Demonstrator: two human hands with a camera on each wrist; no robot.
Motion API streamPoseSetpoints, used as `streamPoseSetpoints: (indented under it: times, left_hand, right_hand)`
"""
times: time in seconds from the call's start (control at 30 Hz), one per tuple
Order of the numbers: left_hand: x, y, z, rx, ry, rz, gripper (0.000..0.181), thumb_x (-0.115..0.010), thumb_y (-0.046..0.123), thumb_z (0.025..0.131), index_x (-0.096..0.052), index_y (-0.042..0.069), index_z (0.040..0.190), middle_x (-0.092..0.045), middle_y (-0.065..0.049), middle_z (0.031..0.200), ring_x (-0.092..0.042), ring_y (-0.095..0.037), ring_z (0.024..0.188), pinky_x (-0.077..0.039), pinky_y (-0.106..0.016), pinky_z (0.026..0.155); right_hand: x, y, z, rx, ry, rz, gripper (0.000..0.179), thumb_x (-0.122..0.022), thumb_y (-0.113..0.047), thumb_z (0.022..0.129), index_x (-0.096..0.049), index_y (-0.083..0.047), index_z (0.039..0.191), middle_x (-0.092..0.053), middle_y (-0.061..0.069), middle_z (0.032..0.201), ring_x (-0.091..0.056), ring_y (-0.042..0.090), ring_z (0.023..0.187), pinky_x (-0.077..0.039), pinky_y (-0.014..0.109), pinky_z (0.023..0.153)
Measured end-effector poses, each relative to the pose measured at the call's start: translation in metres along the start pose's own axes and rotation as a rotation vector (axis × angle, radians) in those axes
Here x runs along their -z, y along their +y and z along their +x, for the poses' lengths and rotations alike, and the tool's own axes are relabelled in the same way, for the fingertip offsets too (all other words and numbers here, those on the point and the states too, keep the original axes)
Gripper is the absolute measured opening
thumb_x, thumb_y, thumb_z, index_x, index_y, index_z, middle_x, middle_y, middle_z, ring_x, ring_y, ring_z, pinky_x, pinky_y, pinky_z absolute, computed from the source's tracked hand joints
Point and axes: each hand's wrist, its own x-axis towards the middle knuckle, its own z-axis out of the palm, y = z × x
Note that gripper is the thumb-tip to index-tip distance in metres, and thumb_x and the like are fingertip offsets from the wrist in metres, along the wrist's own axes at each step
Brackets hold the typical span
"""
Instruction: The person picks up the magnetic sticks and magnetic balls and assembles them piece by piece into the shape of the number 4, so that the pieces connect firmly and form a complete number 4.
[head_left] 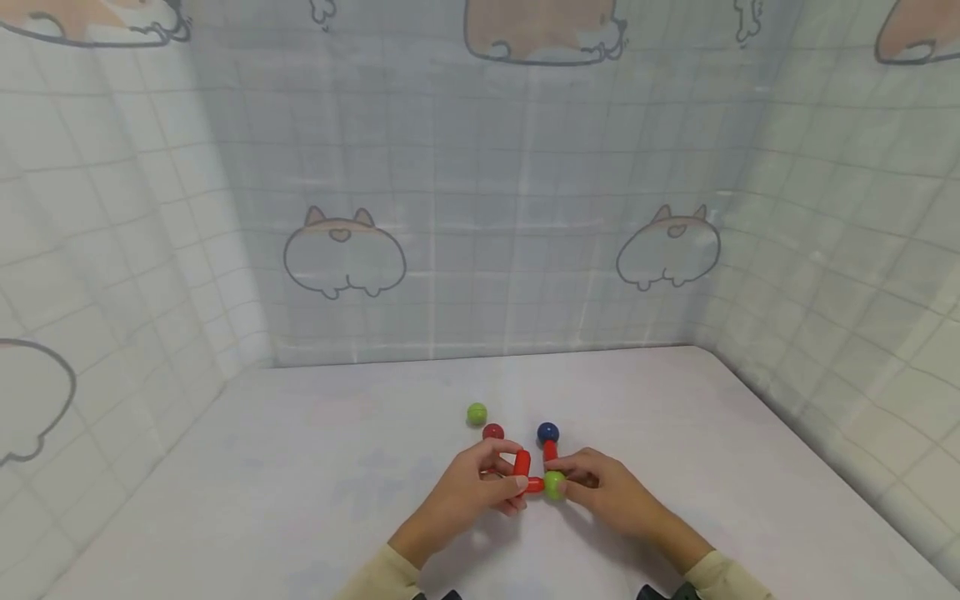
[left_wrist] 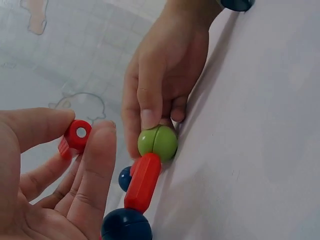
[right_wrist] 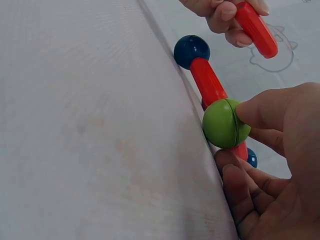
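My left hand [head_left: 480,479] pinches a loose red rod [head_left: 522,461] between thumb and fingers; a round hole shows in the end of this rod [left_wrist: 80,133] in the left wrist view. My right hand [head_left: 611,490] grips a green ball [head_left: 554,485] with thumb and fingertips, low over the table. Two red rods [right_wrist: 208,80] come out of that ball at an angle. Each ends in a blue ball: one blue ball [head_left: 548,432] lies farther back, while the other blue ball [left_wrist: 126,225] is hidden behind my left hand in the head view.
Behind my left hand, a red ball [head_left: 492,432] and another green ball [head_left: 476,414] sit on the pale table [head_left: 337,467]. Curtains printed with a grid and cartoon dogs [head_left: 480,183] enclose the back and both sides.
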Motion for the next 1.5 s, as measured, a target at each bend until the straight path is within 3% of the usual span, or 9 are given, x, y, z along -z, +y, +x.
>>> streamPoseSetpoints:
  times: [0.17, 0.37, 0.73, 1.07, 1.27, 1.5]
  left_hand:
    - [-0.004, 0.002, -0.001, 0.016, 0.003, -0.008, 0.044, -0.073, 0.013, 0.092, -0.057, 0.008, 0.132, -0.065, -0.012, 0.098, -0.072, -0.027, 0.077, -0.060, -0.037, 0.072]
    - [-0.010, -0.002, 0.000, 0.015, -0.048, -0.030, 0.047, -0.072, 0.009, 0.092, -0.058, 0.010, 0.137, -0.064, -0.013, 0.097, -0.072, -0.026, 0.077, -0.060, -0.037, 0.071]
    - [-0.017, -0.007, 0.000, 0.097, -0.131, 0.010, 0.049, -0.075, 0.011, 0.089, -0.061, 0.011, 0.136, -0.067, -0.009, 0.100, -0.071, -0.023, 0.078, -0.060, -0.034, 0.074]
    - [-0.026, -0.013, 0.001, 0.091, -0.135, 0.172, 0.052, -0.079, 0.010, 0.082, -0.067, 0.021, 0.132, -0.066, 0.000, 0.098, -0.065, -0.019, 0.084, -0.056, -0.035, 0.072]
    - [-0.029, -0.014, 0.002, 0.029, -0.127, 0.326, 0.051, -0.080, 0.012, 0.084, -0.067, 0.020, 0.132, -0.066, 0.006, 0.090, -0.061, -0.014, 0.081, -0.055, -0.030, 0.067]
    - [-0.033, -0.014, 0.001, 0.003, -0.103, 0.369, 0.048, -0.082, 0.013, 0.083, -0.068, 0.020, 0.128, -0.066, 0.009, 0.088, -0.062, -0.010, 0.078, -0.056, -0.027, 0.065]
  right_hand:
    - [0.001, 0.003, 0.000, 0.021, -0.001, 0.000, 0.031, -0.069, -0.035, 0.095, -0.072, -0.024, 0.124, -0.063, -0.005, 0.114, -0.060, 0.016, 0.099, -0.052, 0.034, 0.085]
    - [0.004, 0.007, -0.002, 0.038, -0.007, -0.008, 0.030, -0.068, -0.031, 0.096, -0.071, -0.025, 0.125, -0.064, -0.007, 0.114, -0.059, 0.016, 0.101, -0.051, 0.035, 0.088]
    - [0.003, 0.005, -0.002, 0.029, -0.019, 0.037, 0.031, -0.068, -0.025, 0.097, -0.069, -0.020, 0.127, -0.064, -0.001, 0.120, -0.060, 0.018, 0.100, -0.052, 0.027, 0.084]
    - [0.003, 0.004, -0.001, 0.002, -0.005, 0.043, 0.031, -0.068, -0.028, 0.096, -0.070, -0.019, 0.126, -0.066, -0.001, 0.123, -0.061, 0.016, 0.102, -0.053, 0.031, 0.087]
    - [0.002, 0.004, -0.001, 0.002, -0.003, 0.068, 0.032, -0.069, -0.028, 0.096, -0.069, -0.017, 0.126, -0.066, 0.001, 0.123, -0.062, 0.017, 0.102, -0.054, 0.031, 0.087]
    - [0.000, 0.002, 0.000, 0.034, -0.004, 0.065, 0.030, -0.067, -0.027, 0.098, -0.069, -0.016, 0.126, -0.066, 0.001, 0.124, -0.063, 0.017, 0.104, -0.053, 0.026, 0.087]
